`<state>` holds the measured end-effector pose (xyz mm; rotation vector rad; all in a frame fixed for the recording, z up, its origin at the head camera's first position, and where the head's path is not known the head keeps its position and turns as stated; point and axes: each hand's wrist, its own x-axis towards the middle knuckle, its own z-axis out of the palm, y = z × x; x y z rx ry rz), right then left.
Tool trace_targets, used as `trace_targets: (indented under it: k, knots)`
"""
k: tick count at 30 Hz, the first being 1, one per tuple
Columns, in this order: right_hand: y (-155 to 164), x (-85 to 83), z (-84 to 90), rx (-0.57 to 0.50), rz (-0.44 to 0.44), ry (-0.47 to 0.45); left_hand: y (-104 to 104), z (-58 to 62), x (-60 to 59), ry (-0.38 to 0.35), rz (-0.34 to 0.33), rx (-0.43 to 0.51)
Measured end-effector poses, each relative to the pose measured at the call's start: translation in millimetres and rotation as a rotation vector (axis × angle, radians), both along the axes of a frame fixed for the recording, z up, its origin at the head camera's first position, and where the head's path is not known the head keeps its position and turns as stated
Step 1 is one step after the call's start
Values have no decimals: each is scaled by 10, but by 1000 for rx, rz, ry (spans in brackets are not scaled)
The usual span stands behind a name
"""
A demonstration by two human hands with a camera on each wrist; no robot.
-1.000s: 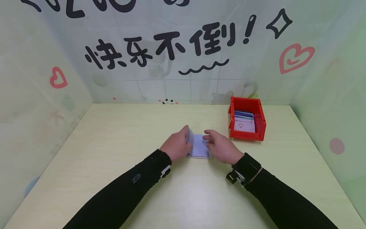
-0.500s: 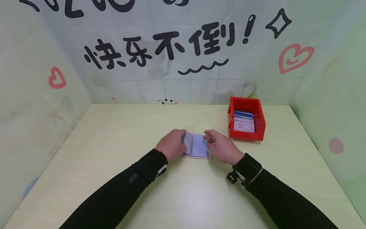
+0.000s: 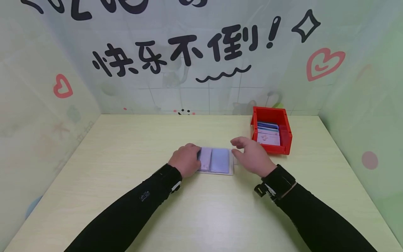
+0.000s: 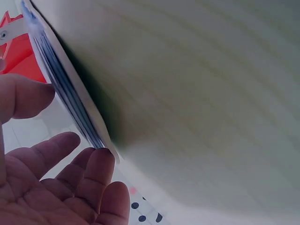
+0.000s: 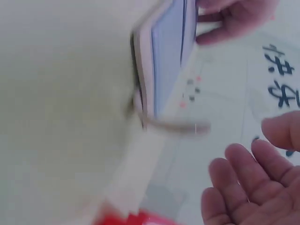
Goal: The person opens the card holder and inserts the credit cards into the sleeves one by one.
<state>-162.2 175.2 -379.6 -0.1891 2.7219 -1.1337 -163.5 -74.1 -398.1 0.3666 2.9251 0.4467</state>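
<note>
So the left hand [image 3: 185, 161] has its fingers curled around the end of a small pale lavender booklet with clear-looking sleeves [image 3: 220, 161]. The left wrist view shows the thumb on one side of its layered edge and fingertips at the far corner, so the gap is basically just the booklet. It lies spread out on the desk, reaching from the left fingers towards the right ones.

The right hand [image 3: 253, 156] isn't holding anything. Its fingers are loosely bent with the thumb well apart from them, just off the booklet's other end. A pale strap with a metal snap [image 4: 13, 31] sticks out from that end near the right fingers; it's pretty blurry in the right wrist view.

Just beyond the right fingers, off to their right, there's a red plastic bin [image 3: 273, 149] with pale pink and blue cards [image 3: 268, 139] lined up inside. Both hands are over a light wood-grain desk [image 3: 201, 213], and past the fingertips there's a pale fabric backdrop [image 3: 189, 96] with black Chinese lettering.
</note>
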Motion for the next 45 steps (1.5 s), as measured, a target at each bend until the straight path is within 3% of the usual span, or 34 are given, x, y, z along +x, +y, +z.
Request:
trace_targets:
  k: [5,9,17,25,31,45]
  knots:
    - [326,-138,135,10,-177,174,-34,-4,1,-7,-7,-25]
    - [582,-304,175,116,-224,175,-62,-18,-1,-18,-16,-30]
    - [834,-619,115,418,-80,33,-98,-34,-1,-45,-46,-16]
    - [864,-817,-30,587,46,26,-104,-48,-9,-45,-56,-19]
    - [831,-849,-90,668,64,47,-87,-14,9,-52,-56,8]
    - [796,-863,-106,701,49,53,-70,-11,28,-50,-41,19]
